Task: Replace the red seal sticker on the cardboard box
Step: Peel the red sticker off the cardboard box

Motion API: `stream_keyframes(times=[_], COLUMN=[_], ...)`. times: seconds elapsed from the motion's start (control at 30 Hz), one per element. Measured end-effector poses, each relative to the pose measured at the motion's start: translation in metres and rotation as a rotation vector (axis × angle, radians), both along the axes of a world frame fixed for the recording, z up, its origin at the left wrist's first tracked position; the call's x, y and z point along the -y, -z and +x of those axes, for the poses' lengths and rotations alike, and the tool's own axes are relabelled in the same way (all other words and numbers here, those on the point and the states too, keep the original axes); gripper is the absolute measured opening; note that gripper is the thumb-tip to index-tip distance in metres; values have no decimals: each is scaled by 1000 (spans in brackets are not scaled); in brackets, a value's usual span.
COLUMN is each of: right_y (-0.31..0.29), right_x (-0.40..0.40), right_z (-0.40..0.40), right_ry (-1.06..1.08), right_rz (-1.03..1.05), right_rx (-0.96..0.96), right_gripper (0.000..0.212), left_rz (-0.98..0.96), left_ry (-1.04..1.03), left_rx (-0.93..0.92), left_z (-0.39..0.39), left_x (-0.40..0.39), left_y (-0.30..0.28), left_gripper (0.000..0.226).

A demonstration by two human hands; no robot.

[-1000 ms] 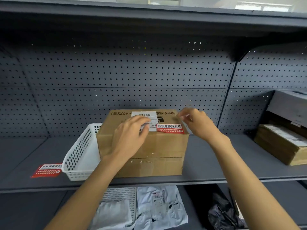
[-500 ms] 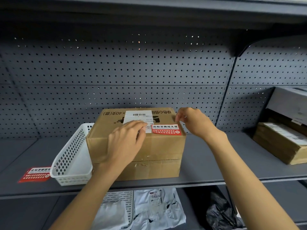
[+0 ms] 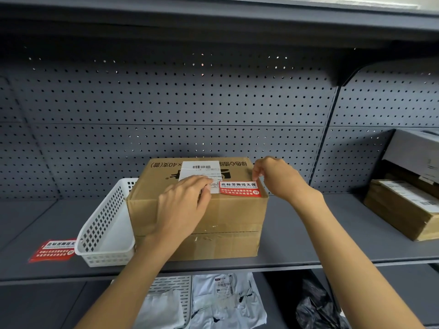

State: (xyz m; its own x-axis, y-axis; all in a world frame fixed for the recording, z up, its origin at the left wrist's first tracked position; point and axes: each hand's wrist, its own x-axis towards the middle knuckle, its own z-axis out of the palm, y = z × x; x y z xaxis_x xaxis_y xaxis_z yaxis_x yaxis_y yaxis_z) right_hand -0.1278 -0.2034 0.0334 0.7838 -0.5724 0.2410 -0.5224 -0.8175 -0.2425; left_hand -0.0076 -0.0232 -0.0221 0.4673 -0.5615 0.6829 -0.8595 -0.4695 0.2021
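While the left hand (image 3: pixel 184 205) lies flat, fingers spread and palm down, across the near left part of the cardboard box (image 3: pixel 197 224) top, the right hand (image 3: pixel 276 178) hovers at the box's far right corner with thumb and forefinger drawn together in a narrow pinch. Whether that pinch has caught anything cannot be told; the fingertips (image 3: pixel 256 173) sit just above the upper right corner of the red seal sticker (image 3: pixel 240 189), very close to it or touching its edge. That sticker lies on the box top near the right front edge, seemingly flat, with white lettering on its upper band, and its left end meets the white shipping label (image 3: pixel 200 170) that runs down the middle of the lid. The left hand's fingertips rest on the lower part of that label, just left of the sticker and apart from it.

The box stands on a grey metal shelf (image 3: pixel 308 238) in front of a perforated back panel (image 3: pixel 190 103). A white plastic basket (image 3: pixel 107 231) touches the box's left side. Left of the basket, a second red sticker (image 3: pixel 53 250) lies flat on the shelf, well apart from both hands. Further cartons (image 3: pixel 403 205) are stacked at the far right.
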Motion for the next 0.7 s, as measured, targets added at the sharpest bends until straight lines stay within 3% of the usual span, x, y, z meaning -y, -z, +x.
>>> stream_keyframes(times=[0.33,0.5,0.7], right_y=[-8,-12,-7], right_x=[-8,-8,-3], right_z=[3,3,-1], right_ry=[52,43,84], right_rz=[37,87,73], right_rx=[-115,-176,-12], right_gripper=[23,34,7], left_rz=[-4,-9,-9], left_ry=[15,21,35], left_rx=[0,4,28], left_z=[1,1,2], left_x=[-2,-2,-3], left_y=[1,0,0], left_gripper=[22,21,19])
